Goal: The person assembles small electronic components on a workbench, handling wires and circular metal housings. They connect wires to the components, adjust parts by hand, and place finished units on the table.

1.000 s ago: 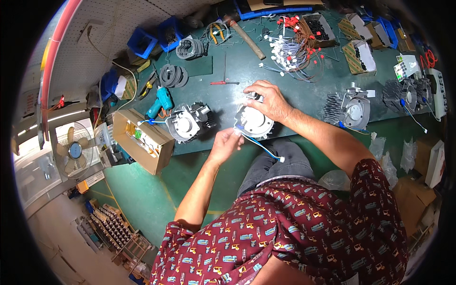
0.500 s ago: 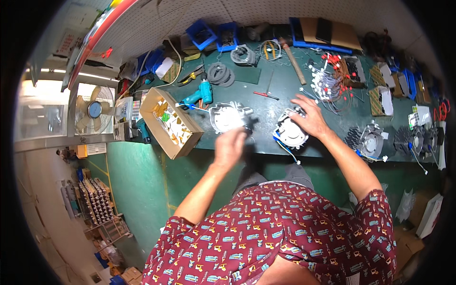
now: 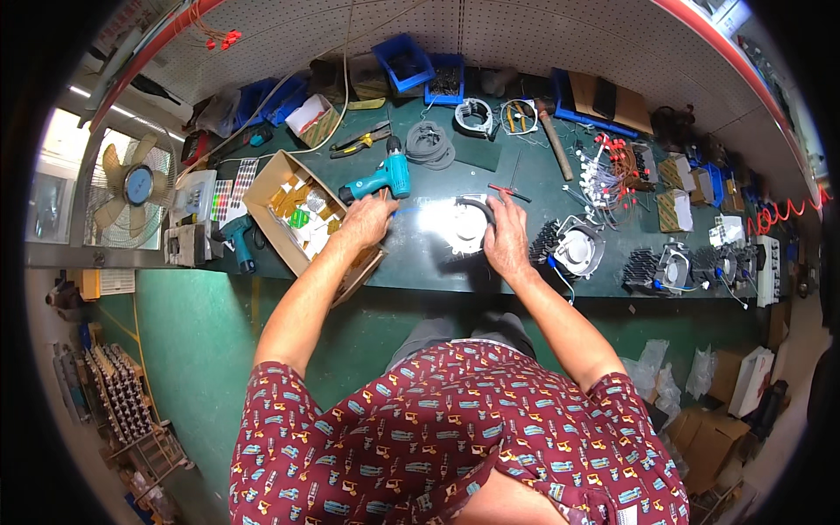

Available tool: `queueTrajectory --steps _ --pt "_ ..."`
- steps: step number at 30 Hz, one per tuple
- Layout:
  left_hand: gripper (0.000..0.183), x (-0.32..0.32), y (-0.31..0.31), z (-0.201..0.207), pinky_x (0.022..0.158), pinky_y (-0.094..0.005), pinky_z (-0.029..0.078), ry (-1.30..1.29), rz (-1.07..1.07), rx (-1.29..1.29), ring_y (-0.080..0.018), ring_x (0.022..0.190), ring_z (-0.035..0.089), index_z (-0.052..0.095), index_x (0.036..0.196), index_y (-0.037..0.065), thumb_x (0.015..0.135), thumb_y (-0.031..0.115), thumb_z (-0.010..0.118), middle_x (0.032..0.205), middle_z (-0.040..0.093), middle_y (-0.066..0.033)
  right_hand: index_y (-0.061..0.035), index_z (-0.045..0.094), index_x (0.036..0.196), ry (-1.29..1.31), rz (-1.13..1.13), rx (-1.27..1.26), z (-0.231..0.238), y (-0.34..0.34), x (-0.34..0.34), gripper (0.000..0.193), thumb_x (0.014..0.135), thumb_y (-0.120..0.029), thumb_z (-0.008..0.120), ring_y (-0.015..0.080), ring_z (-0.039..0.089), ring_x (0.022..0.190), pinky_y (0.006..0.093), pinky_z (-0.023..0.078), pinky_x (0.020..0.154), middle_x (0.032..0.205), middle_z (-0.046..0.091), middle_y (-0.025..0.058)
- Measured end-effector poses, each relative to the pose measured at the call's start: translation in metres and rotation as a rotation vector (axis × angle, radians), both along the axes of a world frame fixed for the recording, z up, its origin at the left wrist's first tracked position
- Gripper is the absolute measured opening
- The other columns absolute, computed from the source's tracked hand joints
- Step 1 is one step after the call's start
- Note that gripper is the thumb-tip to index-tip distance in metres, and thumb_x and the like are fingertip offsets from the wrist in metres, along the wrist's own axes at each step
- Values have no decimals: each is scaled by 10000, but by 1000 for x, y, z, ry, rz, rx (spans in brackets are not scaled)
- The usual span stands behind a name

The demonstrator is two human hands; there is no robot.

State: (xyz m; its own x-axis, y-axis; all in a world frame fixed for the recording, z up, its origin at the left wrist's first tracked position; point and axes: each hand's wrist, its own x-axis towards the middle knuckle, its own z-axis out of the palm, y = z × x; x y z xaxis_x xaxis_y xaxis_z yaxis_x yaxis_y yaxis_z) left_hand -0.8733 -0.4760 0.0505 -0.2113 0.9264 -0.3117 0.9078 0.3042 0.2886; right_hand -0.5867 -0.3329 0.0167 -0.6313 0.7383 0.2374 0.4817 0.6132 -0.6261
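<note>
On the green tabletop, the right hand rests at the right side of the metal housing, best kept steady, the left hand by the teal drill; I cannot tell either grip.

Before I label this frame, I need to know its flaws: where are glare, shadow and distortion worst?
Head view: glare partly washes out the round metal part by the right hand and the bench left of it; head view: dark shadow just below that part; head view: the bench's far side bows, and the corners fall to black.
</note>
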Motion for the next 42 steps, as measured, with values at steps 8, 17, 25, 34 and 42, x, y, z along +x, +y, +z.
queueTrajectory --steps 8,17,25,34,42 --pt "290 33 -47 -15 503 -262 454 -720 338 10 -70 613 554 618 951 28 886 229 817 743 610 5 -95 543 1445 149 326 32 1 31 -1 639 840 103 601 465 507 1352 481 435 1150 1547 473 248" --pt "279 50 -59 1 490 -216 469 -1013 585 -15 -54 610 572 606 1045 41 903 156 817 766 631 11 -57 572 1377 95 208 233 32 28 -1 525 863 -18 674 430 559 1268 480 474 1064 1470 547 205" --pt "260 43 -76 -7 641 -256 596 -1368 772 50 -129 763 703 624 1162 0 946 69 751 975 719 -82 -44 612 1102 -99 79 -1484 77 -127 -70 358 959 -339 758 152 701 763 345 587 645 865 710 48" --pt "215 43 -62 0 616 -271 541 -1179 750 68 -135 712 669 629 1115 -7 941 43 744 893 719 -84 -3 645 819 -66 261 -1246 60 -137 -79 259 1019 -158 588 164 618 581 370 539 557 730 686 83" --pt "228 34 -25 -32 663 -300 543 -1102 665 35 -144 782 674 653 1129 -18 928 27 751 914 714 -85 14 670 864 -48 325 -1107 54 -131 -76 280 1016 -204 581 157 599 554 351 479 520 705 659 65"
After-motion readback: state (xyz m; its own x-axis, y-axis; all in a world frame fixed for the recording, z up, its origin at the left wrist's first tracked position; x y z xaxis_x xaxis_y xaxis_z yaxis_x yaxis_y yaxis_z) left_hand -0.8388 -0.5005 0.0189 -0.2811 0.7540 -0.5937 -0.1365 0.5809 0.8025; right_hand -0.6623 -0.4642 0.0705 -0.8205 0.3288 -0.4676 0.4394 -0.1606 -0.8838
